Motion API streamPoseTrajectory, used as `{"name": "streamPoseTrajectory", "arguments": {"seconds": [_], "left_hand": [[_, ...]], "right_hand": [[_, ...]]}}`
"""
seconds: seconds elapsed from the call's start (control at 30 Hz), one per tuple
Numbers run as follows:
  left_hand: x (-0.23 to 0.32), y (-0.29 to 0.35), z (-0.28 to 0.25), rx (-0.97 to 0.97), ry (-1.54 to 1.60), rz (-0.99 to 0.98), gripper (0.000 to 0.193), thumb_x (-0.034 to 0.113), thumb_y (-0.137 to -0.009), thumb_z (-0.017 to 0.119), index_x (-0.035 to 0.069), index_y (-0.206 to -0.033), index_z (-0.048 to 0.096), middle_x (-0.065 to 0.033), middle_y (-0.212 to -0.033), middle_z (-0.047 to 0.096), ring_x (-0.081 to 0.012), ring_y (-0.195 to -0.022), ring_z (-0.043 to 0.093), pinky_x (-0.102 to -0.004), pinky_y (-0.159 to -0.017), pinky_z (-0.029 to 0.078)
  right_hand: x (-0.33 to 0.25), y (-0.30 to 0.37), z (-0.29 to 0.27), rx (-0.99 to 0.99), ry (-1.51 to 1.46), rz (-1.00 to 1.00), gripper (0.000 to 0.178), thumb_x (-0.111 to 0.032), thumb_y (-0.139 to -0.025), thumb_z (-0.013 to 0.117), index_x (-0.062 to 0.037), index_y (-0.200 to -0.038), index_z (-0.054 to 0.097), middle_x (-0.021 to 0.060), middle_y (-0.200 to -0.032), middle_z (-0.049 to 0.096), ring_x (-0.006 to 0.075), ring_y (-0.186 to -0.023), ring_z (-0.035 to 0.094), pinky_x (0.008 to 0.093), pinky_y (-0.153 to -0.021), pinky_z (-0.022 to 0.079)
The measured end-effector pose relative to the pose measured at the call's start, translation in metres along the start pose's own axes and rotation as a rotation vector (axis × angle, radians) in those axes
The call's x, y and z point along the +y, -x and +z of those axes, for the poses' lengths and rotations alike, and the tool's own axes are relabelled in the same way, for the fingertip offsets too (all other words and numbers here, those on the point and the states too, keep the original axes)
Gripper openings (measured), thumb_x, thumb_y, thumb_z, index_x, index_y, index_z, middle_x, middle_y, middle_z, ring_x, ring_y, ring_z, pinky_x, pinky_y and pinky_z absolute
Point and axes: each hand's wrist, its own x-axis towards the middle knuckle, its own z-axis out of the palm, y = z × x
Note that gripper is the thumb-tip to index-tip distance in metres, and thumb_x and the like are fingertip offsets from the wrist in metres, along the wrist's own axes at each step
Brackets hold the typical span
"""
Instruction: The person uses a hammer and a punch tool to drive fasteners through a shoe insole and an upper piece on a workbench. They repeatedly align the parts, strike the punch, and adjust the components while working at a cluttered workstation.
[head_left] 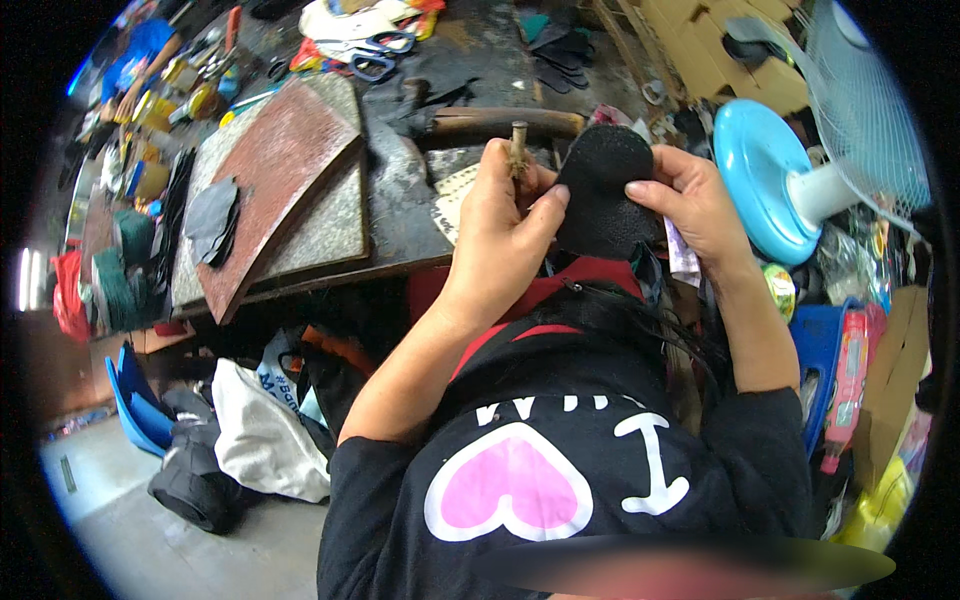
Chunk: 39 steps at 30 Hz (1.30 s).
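Note:
A black, textured piece shaped like a shoe sole is held up in front of my chest. My right hand pinches its right edge between thumb and fingers. The thumb of my left hand presses on its left edge. A short, worn stick-like tool with a pale, crusted end also stands up from between my left fingers; its lower part is hidden by the hand. Beyond the hands, a brown rod or tube lies on the dark worktable.
A reddish-brown slab lies on a grey board at the left, a dark scrap on it. Blue-handled scissors rest on cloth at the back. A blue fan stands at the right. Another person is at the far left, behind several jars.

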Motion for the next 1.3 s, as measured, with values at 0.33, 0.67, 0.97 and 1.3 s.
{"name": "streamPoseTrajectory", "arguments": {"seconds": [0.33,0.67,0.97,1.3], "left_hand": [[0.033,-0.001,-0.080,0.305,-0.410,0.258,0.029,0.003,-0.083,0.071,0.004,-0.097,0.045,-0.0040,-0.074,0.044,-0.0133,-0.068,0.042,-0.0289,-0.063,0.041],[0.020,-0.098,-0.247,0.460,-0.717,0.217,0.029,0.013,-0.080,0.073,0.001,-0.094,0.051,-0.0148,-0.084,0.062,-0.0287,-0.077,0.061,-0.0371,-0.071,0.050],[0.035,-0.078,-0.356,0.742,-1.185,0.058,0.031,0.017,-0.084,0.071,-0.001,-0.101,0.051,-0.0198,-0.093,0.070,-0.0363,-0.091,0.069,-0.0419,-0.079,0.054],[0.013,-0.045,-0.176,0.328,-1.067,0.466,0.029,0.010,-0.083,0.070,0.004,-0.100,0.048,-0.0142,-0.085,0.063,-0.0341,-0.081,0.062,-0.0437,-0.067,0.052]], "right_hand": [[-0.030,-0.090,0.035,0.037,0.173,-0.106,0.013,-0.019,-0.095,0.066,-0.0076,-0.088,0.063,-0.0053,-0.072,0.056,-0.0005,-0.061,0.044,0.0170,-0.054,0.035],[-0.044,-0.178,0.093,-0.309,0.011,0.002,0.026,-0.012,-0.089,0.041,-0.0056,-0.108,0.057,-0.0059,-0.072,0.043,0.0018,-0.054,0.036,0.0177,-0.049,0.030],[-0.032,-0.205,0.058,-0.233,0.455,-0.084,0.019,-0.021,-0.092,0.051,-0.0076,-0.100,0.062,-0.0060,-0.073,0.049,0.0020,-0.057,0.042,0.0188,-0.050,0.034],[-0.020,-0.151,0.055,-0.231,1.393,-0.503,0.047,-0.050,-0.078,0.073,-0.0120,-0.107,0.071,0.0095,-0.094,0.069,0.0298,-0.087,0.068,0.0401,-0.076,0.054]]}}
